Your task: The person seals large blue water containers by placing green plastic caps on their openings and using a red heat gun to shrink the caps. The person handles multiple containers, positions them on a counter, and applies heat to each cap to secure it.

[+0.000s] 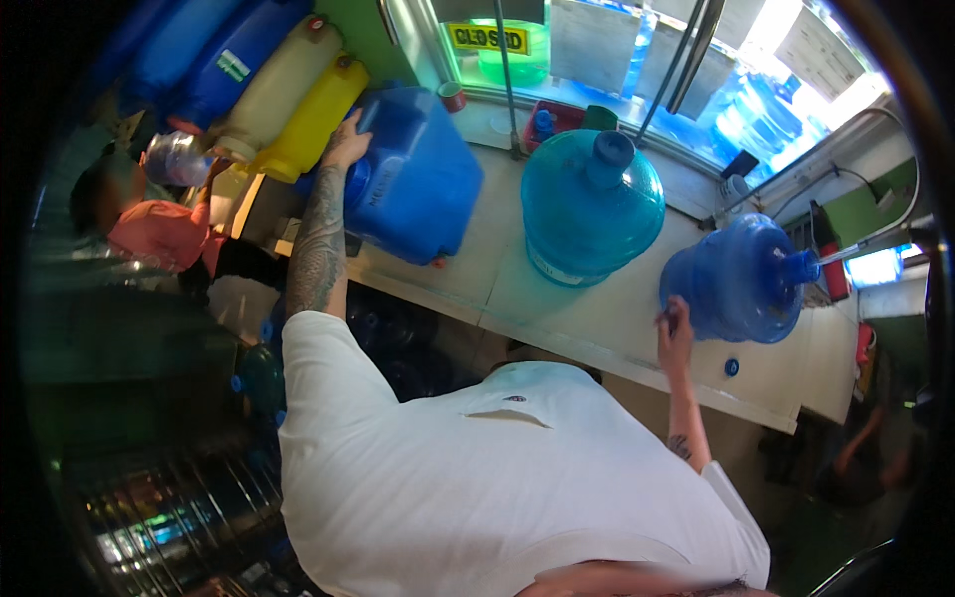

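Observation:
On the left of the counter stands a blue plastic jerrycan (418, 172), with hand lettering on its side and a small red fitting at its lower corner. My left hand (347, 142) grips it at its upper left edge, by the handle. My right hand (675, 336) has its fingers curled beside the lower part of a clear blue round water bottle (735, 283); whether something small is between them is hard to see. A metal tube (843, 255) reaches to that bottle's neck. Between my hands is a capped teal water bottle (589, 201).
A loose blue cap (732, 367) lies on the counter (515, 298) near its front edge. At the window are a red tray (556, 123) and a red tape roll (451, 97). A yellow container (317, 116) and other containers line the left, where a person in pink (160, 231) holds a clear bottle.

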Action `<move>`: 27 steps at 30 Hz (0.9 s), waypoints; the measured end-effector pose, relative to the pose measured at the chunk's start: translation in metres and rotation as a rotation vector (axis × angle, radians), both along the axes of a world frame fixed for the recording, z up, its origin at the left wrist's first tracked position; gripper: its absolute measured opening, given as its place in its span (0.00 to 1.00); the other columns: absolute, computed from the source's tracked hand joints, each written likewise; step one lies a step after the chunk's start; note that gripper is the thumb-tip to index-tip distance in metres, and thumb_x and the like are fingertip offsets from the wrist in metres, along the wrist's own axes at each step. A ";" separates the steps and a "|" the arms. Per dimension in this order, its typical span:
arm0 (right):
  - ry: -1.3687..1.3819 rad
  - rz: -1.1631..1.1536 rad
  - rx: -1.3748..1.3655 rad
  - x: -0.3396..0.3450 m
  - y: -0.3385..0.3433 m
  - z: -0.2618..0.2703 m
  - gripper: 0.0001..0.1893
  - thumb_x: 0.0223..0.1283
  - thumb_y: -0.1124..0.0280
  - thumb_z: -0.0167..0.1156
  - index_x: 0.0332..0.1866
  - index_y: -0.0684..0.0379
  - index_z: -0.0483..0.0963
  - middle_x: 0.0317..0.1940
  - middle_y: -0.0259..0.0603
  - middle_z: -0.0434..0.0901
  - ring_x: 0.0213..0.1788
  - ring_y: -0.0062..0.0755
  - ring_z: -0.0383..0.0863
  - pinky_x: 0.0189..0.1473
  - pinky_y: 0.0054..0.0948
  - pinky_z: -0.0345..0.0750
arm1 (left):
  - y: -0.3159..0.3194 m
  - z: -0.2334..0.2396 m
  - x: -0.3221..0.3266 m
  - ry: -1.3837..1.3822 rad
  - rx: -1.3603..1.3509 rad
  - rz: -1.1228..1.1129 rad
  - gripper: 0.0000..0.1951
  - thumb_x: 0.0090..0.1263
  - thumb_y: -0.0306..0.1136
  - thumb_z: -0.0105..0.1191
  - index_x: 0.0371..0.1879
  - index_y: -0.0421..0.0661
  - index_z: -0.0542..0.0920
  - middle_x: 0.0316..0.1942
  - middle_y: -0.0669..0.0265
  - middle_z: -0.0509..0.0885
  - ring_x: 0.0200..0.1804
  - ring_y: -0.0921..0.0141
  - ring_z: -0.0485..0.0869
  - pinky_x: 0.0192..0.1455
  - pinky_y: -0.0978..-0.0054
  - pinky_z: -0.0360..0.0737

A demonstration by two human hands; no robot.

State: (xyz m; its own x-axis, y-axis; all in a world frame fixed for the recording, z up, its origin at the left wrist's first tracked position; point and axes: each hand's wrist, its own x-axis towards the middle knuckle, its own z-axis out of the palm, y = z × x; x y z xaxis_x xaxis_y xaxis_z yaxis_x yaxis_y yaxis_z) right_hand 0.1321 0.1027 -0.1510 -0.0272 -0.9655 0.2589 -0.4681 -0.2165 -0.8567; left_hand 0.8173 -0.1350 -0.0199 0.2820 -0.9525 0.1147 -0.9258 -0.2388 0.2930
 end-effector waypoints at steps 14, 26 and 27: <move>0.370 -0.003 0.006 0.126 -0.155 0.185 0.21 0.74 0.52 0.50 0.65 0.48 0.75 0.45 0.56 0.85 0.50 0.54 0.85 0.51 0.47 0.79 | 0.014 0.024 -0.315 1.069 0.054 -0.621 0.34 0.80 0.63 0.40 0.59 0.40 0.80 0.52 0.60 0.85 0.58 0.64 0.80 0.65 0.70 0.73; 0.335 -0.112 -0.026 0.143 -0.155 0.203 0.26 0.65 0.43 0.58 0.56 0.53 0.79 0.44 0.50 0.87 0.48 0.54 0.86 0.51 0.48 0.80 | 0.006 0.027 -0.405 1.642 -0.073 -0.587 0.11 0.74 0.38 0.61 0.46 0.45 0.85 0.39 0.70 0.84 0.42 0.76 0.79 0.46 0.78 0.75; 0.339 -0.067 -0.056 0.144 -0.154 0.206 0.25 0.65 0.44 0.59 0.55 0.53 0.79 0.44 0.50 0.87 0.49 0.54 0.86 0.51 0.48 0.80 | 0.009 0.026 -0.404 1.710 -0.146 -0.569 0.11 0.74 0.38 0.62 0.46 0.45 0.85 0.39 0.70 0.84 0.42 0.77 0.79 0.46 0.78 0.75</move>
State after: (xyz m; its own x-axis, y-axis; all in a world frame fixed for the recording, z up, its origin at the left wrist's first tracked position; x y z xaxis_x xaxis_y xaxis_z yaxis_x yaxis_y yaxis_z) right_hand 0.2766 -0.0512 0.0553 0.0062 -0.9486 0.3166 -0.7388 -0.2177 -0.6378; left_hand 0.4129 -0.1258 0.0059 -0.1568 -0.9743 0.1616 0.4381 0.0780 0.8956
